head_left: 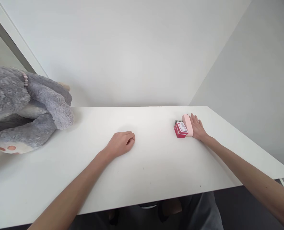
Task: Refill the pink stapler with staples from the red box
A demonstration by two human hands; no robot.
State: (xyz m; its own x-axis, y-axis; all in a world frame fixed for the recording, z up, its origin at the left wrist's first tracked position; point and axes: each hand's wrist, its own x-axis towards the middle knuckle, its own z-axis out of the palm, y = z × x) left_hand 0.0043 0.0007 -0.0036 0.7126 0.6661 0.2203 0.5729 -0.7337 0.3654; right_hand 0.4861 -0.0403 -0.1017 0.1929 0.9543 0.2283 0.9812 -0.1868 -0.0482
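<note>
My left hand (123,142) rests on the white table (151,156), its fingers curled into a loose fist with nothing showing in them. Farther right, my right hand (197,127) lies with its fingers stretched out and slightly spread. It is against the right side of a pink, long, rounded object (188,125) that looks like a stapler. Touching or very close to that object's left side are small red boxes with white labels (180,129), seemingly stacked. A small dark metallic thing (176,121) shows partly behind the boxes.
A large grey plush toy (43,105) with a beaded band (25,78) sits at the table's left end. A white wall (137,54) runs along the back edge, and a grey wall (257,80) stands to the right. My legs (199,210) are below the front edge.
</note>
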